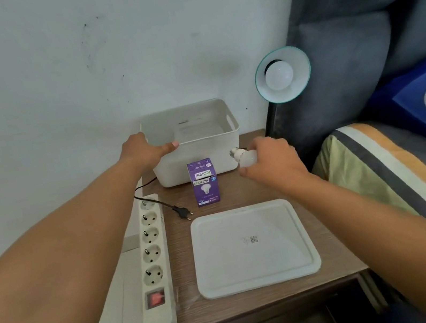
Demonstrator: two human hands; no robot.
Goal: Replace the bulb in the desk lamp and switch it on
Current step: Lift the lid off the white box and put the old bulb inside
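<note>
My right hand point(271, 162) grips a bulb point(245, 157) beside the bin point(200, 160); left hand point(145, 150) clamps bin's rim. Lamp point(283, 74) has bulb fitted, plug point(183, 211) loose on worktop point(239, 193).

Two bare forearms, no sleeves, left hand point(142, 152), right hand point(273, 161)

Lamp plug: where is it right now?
Head view: the lamp plug lies unplugged on the wooden table, between the power strip on its left and the purple bulb box, just behind the white lid.
</note>
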